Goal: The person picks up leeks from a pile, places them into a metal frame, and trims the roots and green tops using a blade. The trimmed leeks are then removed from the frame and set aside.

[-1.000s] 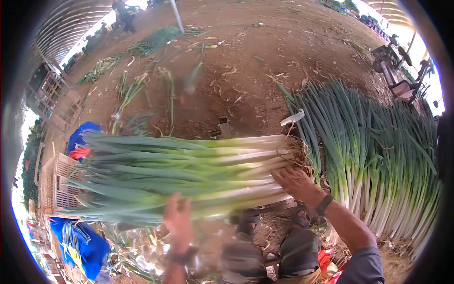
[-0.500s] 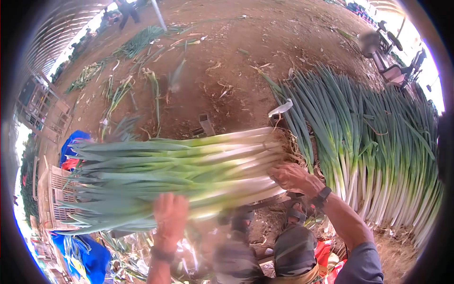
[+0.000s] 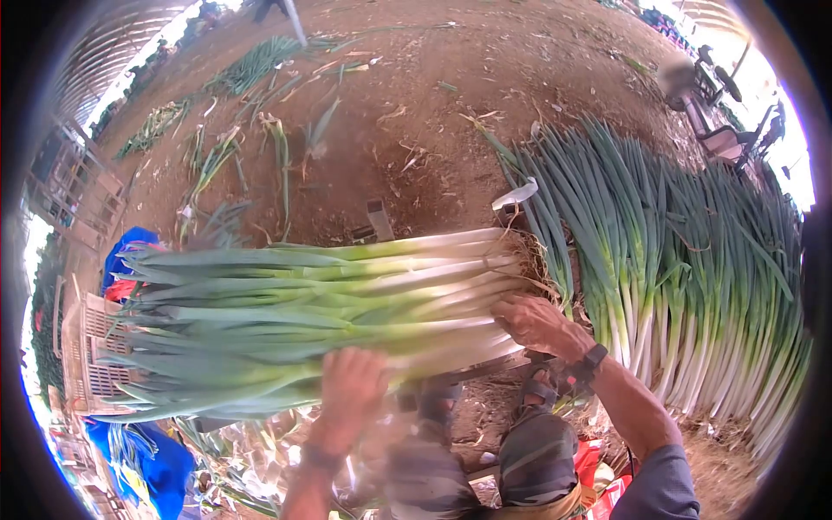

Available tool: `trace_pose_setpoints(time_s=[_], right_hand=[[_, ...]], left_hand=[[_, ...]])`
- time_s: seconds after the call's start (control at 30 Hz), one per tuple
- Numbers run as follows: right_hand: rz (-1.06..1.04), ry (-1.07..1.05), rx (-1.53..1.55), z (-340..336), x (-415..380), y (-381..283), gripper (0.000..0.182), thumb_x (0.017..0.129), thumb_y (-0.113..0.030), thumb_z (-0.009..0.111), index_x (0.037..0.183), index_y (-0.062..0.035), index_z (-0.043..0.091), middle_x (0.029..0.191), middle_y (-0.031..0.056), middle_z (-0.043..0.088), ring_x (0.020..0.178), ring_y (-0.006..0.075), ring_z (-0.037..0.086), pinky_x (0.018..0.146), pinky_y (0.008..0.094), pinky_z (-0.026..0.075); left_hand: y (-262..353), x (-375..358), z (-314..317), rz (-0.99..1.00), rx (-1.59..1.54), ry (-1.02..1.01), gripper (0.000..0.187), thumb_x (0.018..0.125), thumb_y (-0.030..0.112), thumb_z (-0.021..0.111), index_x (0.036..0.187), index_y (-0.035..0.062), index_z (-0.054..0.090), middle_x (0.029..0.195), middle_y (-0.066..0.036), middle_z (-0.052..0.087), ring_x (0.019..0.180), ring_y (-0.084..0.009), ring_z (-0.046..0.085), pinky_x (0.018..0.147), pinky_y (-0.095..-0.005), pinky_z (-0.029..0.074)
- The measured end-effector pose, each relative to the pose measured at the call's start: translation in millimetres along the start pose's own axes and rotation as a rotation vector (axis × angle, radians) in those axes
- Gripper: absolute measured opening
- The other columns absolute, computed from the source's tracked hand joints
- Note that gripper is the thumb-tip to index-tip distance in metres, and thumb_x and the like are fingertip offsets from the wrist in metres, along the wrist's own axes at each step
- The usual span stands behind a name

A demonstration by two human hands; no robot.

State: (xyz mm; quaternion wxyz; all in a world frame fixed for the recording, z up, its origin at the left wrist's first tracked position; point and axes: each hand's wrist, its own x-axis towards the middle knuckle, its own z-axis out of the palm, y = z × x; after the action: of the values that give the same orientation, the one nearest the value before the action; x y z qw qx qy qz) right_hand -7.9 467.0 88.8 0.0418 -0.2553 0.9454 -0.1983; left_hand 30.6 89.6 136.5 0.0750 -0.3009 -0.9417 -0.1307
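A broad layer of long green onions (image 3: 347,299) lies sideways in front of me, with green leaves to the left and white stems and roots to the right. My left hand (image 3: 354,386) is at the near edge of the layer, its fingers curled over the closest stalks; the fingertips are hidden and a little blurred. At the white end, near the roots, my right hand (image 3: 539,324) has its fingers bent around the nearest stems. A dark watch (image 3: 589,362) is on the right wrist.
A large row of green onions (image 3: 667,260) lies on the right, roots toward me. Loose leaves (image 3: 282,165) litter the dirt ground. Slatted crates (image 3: 97,355) and blue cloth (image 3: 156,464) are on the left. A wheeled machine (image 3: 719,113) is at far right. My knees are below.
My left hand has slid right along the near edge of the layer, toward the white stems. My right hand has stayed at the root end.
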Motion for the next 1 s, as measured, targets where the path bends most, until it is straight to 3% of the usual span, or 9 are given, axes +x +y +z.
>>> trace_pose_setpoints(time_s=[0.23,0.33,0.43,0.57,0.63,0.73,0.83,1.0], right_hand=[[0.012,-0.124,-0.154,-6.1,-3.5,-21.5,0.023,0.088,-0.009,0.061,0.110,-0.0061,0.065,0.109,0.0152,0.065,0.108,0.0349,0.063,0.090,0.0460,0.052],[0.085,-0.185,-0.172,-9.3,-0.5,-29.6,0.016,0.092,-0.008,0.058,0.106,-0.0086,0.066,0.113,0.0107,0.064,0.115,0.0292,0.060,0.095,0.0450,0.048],[0.038,-0.126,-0.220,-3.0,-4.3,-26.2,0.017,0.093,-0.009,0.057,0.108,-0.0101,0.066,0.112,0.0100,0.064,0.114,0.0290,0.061,0.095,0.0446,0.048],[0.054,-0.087,-0.177,2.1,-3.5,-18.7,0.020,0.095,-0.011,0.057,0.112,-0.0114,0.066,0.115,0.0099,0.065,0.115,0.0292,0.061,0.095,0.0446,0.049],[0.064,-0.083,-0.146,11.1,-3.2,-7.2,0.021,0.095,-0.012,0.057,0.114,-0.0115,0.066,0.117,0.0102,0.065,0.114,0.0303,0.063,0.093,0.0451,0.051],[0.113,-0.310,-0.146,-19.1,5.3,-17.6,0.022,0.095,-0.012,0.059,0.115,-0.0105,0.066,0.117,0.0107,0.066,0.109,0.0316,0.066,0.088,0.0448,0.054],[0.098,-0.177,0.097,-41.6,-2.6,-22.7,0.028,0.096,-0.015,0.064,0.123,-0.0120,0.065,0.115,0.0117,0.066,0.108,0.0306,0.066,0.087,0.0423,0.058],[-0.047,-0.075,-0.224,-4.0,-7.7,-0.9,0.024,0.092,-0.010,0.062,0.116,-0.0094,0.065,0.114,0.0112,0.067,0.106,0.0294,0.068,0.087,0.0417,0.057]], left_hand=[[4.3,-3.2,1.0,0.031,-0.021,0.117,0.041,0.082,0.013,0.079,0.121,0.0082,0.068,0.113,-0.007,0.062,0.108,-0.0289,0.057,0.096,-0.0459,0.042],[5.4,-2.3,-7.9,0.018,0.035,0.149,0.043,0.083,0.018,0.079,0.123,0.0089,0.068,0.119,-0.007,0.060,0.113,-0.0289,0.055,0.100,-0.0505,0.040],[2.4,10.7,-16.4,0.021,0.210,0.135,0.048,0.087,0.029,0.077,0.129,0.0103,0.064,0.123,-0.006,0.058,0.117,-0.0269,0.053,0.104,-0.0577,0.036],[-3.3,12.7,-28.2,-0.020,0.178,-0.090,0.044,0.091,0.036,0.075,0.125,0.0101,0.066,0.118,-0.007,0.056,0.112,-0.0267,0.053,0.106,-0.0558,0.035],[-3.7,7.8,-24.2,-0.058,0.157,-0.067,0.044,0.090,0.037,0.075,0.124,0.0104,0.067,0.119,-0.007,0.057,0.112,-0.0270,0.053,0.105,-0.0551,0.035],[-4.4,11.5,-26.2,-0.086,0.123,-0.046,0.045,0.088,0.039,0.076,0.122,0.0110,0.068,0.120,-0.007,0.058,0.112,-0.0280,0.052,0.102,-0.0539,0.035],[-7.4,12.2,-23.2,-0.095,0.113,0.002,0.045,0.087,0.041,0.076,0.120,0.0115,0.068,0.120,-0.007,0.058,0.111,-0.0294,0.051,0.101,-0.0524,0.035],[-7.6,17.2,-17.3,-0.107,0.114,0.027,0.046,0.084,0.041,0.078,0.118,0.0112,0.069,0.119,-0.007,0.059,0.112,-0.0300,0.050,0.100,-0.0501,0.036]])
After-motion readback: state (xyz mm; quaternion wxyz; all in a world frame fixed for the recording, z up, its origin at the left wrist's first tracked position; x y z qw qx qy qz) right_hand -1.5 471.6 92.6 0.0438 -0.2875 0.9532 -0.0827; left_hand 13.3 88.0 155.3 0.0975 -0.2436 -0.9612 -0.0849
